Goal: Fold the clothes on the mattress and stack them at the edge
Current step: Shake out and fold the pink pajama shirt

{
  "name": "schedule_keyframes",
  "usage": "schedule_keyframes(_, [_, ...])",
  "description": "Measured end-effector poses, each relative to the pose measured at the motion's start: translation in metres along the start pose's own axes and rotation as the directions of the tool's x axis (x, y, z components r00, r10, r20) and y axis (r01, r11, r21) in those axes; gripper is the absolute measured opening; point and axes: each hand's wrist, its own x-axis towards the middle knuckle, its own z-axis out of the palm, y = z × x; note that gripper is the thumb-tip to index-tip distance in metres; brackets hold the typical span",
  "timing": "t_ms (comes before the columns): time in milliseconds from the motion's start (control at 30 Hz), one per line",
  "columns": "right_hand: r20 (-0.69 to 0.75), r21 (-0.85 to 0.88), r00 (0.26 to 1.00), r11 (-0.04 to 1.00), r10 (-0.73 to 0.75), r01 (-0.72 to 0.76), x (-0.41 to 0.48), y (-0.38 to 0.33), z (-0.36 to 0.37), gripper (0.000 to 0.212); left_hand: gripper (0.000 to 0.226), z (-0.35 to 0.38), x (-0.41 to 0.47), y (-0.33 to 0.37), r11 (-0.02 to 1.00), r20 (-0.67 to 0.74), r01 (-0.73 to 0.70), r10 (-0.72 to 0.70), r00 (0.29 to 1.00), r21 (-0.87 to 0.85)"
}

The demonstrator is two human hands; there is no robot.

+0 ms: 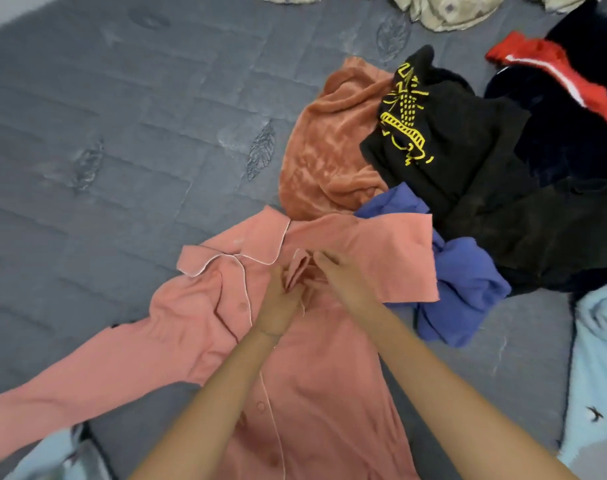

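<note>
head view: where does the pink shirt point(315, 375) lie?
– spread buttons-up on the grey mattress point(122, 133), filling the frame from the centre down to 6 o'clock. its collar sits at about 10 o'clock of the hands, one sleeve runs out to 8 o'clock, and the other sleeve lies across toward 3 o'clock.
– and the grip?
– both hands meet at the chest of the shirt. the left hand point(277, 306) has its fingers closed on a small raised fold of the pink cloth. the right hand point(340, 275), just at 1 o'clock of it, curls its fingertips onto the same fold. so the shirt is under and around both grips, with most of its body trailing back toward 6 o'clock beneath the forearms.
– what else is there?
– an orange fleece point(326, 143) at 12 o'clock, a black garment with yellow print point(444, 143) at 1 o'clock, a blue garment point(464, 289) at 3 o'clock touching the folded sleeve, a red and navy piece point(572, 81) at 2 o'clock, and pale blue fleece point(599, 375) at 4 o'clock.
</note>
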Motion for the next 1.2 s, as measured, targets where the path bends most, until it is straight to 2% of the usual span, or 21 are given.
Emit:
schedule_keyframes(100, [-0.023,-0.297,0.972,0.930,-0.234,0.217,0.001,0.014,0.031,0.014,0.012,-0.056,0.002,-0.037,0.994,-0.195,0.104,-0.108,0.975,-0.032])
schedule_keyframes(200, [0.049,-0.639,0.921,0.696,-0.386,0.326,0.005,0.033,0.040,0.033,0.008,-0.106,0.000,-0.069,0.977,-0.428,0.180,-0.211,0.879,-0.112])
schedule_keyframes(267, [0.104,-0.790,0.911,0.523,-0.400,0.320,0.009,0.048,0.040,0.040,0.015,-0.133,-0.001,-0.086,0.974,-0.505,0.216,-0.222,0.834,-0.071])
schedule_keyframes(333, [0.122,-0.874,0.930,0.406,-0.347,0.266,0.010,0.063,0.042,0.048,0.030,-0.156,-0.002,-0.101,0.980,-0.510,0.200,-0.179,0.841,-0.014])
schedule_keyframes(433, [0.122,-0.930,0.961,0.310,-0.248,0.198,0.011,0.082,0.046,0.058,0.042,-0.179,-0.002,-0.117,0.975,-0.529,0.222,-0.188,0.828,0.002])
schedule_keyframes(500, [0.122,-0.948,0.957,0.254,-0.262,0.190,0.015,0.089,0.050,0.060,0.042,-0.189,-0.001,-0.124,0.969,-0.535,0.242,-0.177,0.826,0.053])
schedule_keyframes(600, [0.095,-0.966,0.956,0.205,-0.278,0.156,0.022,0.094,0.055,0.061,0.017,-0.198,0.000,-0.133,0.965,-0.501,0.238,-0.151,0.852,0.114])
schedule_keyframes(700, [0.069,-0.976,0.971,0.185,-0.231,0.114,0.029,0.095,0.062,0.063,0.024,-0.209,-0.008,-0.139,0.954,-0.527,0.199,-0.054,0.848,0.223])
schedule_keyframes(800, [0.073,-0.966,0.966,0.222,-0.249,0.130,0.024,0.099,0.074,0.064,0.016,-0.211,-0.030,-0.151,0.955,-0.546,0.168,-0.008,0.838,0.245])
schedule_keyframes(967, [0.128,-0.951,0.980,0.260,-0.151,0.165,-0.005,0.121,0.097,0.067,0.005,-0.191,-0.083,-0.186,0.961,-0.265,0.186,-0.129,0.956,0.205])
schedule_keyframes(1133, [0.146,-0.911,0.977,0.363,-0.153,0.194,-0.040,0.147,0.094,0.066,0.006,-0.175,-0.114,-0.200,0.982,-0.227,0.131,-0.098,0.969,0.133])
schedule_keyframes(1200, [0.147,-0.912,0.981,0.366,-0.129,0.185,-0.058,0.159,0.084,0.065,0.008,-0.169,-0.125,-0.206,0.980,-0.184,0.146,-0.119,0.976,0.137])
